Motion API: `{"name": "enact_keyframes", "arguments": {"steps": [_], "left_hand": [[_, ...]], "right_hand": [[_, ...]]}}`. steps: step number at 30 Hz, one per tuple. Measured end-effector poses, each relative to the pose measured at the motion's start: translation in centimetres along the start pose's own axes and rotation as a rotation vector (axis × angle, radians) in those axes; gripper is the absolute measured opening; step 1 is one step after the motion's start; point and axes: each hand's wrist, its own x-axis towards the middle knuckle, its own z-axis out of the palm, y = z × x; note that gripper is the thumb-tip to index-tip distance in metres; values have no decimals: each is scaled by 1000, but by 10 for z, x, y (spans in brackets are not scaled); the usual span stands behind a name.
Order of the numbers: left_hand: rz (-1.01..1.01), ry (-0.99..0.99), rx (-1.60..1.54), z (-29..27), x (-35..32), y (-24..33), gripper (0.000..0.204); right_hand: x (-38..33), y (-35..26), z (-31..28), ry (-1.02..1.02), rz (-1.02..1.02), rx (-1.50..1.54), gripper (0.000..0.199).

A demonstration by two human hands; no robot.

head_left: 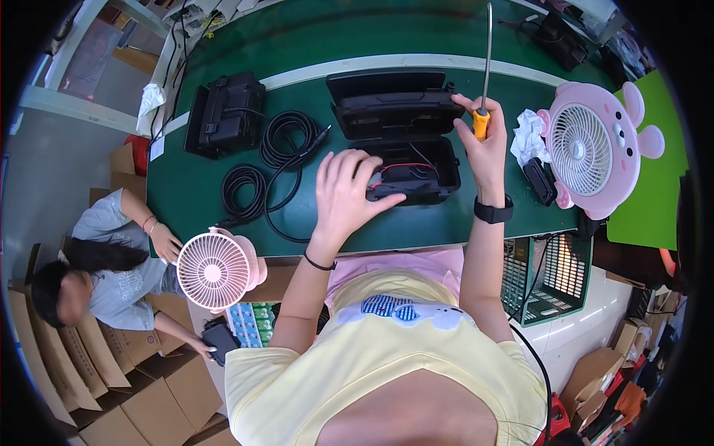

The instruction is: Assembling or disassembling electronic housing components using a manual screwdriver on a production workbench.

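Note:
A black plastic box (428, 198) lies on the green table in front of me, its hinged lid (398, 117) raised toward the back. Inside it show a thin red wire (407, 165) and dark parts I cannot make out. My left hand (343, 192) curls over the left end of the box, fingertips at the inside and thumb along the front wall. Upright in my right hand (485, 152) is a screwdriver (481, 123) with a yellow handle, its long metal shaft pointing up. The fingertips of that hand touch the lid's right end.
Coiled black cable (285, 141) and another closed black box (233, 111) are to the left. Rightward stand crumpled white paper (529, 137), a small black case (540, 181) and a pink animal-shaped fan (585, 149). A co-worker's hand (165, 242) is beside a pink round fan (213, 271).

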Motion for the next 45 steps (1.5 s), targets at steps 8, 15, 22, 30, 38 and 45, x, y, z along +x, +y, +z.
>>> {"name": "enact_keyframes", "arguments": {"steps": [8,15,22,30,38,45], "left_hand": [[411,6,100,18,-4,25,45],[245,-85,29,12,4,36,59],[113,-429,76,10,4,43,45],[94,-293,37,7,-8,52,64],[245,98,-11,-9,-34,17,41],[132,100,122,-22,-55,-28,42]], "right_hand": [[-11,10,12,60,16,-98,34],[-25,8,18,67,17,-29,34],[-41,-11,24,-31,-46,-3,30],[-76,-2,45,204,-141,-9,33],[-78,21,53,314,-428,-191,33],[-76,17,54,294,-387,-179,33]]}}
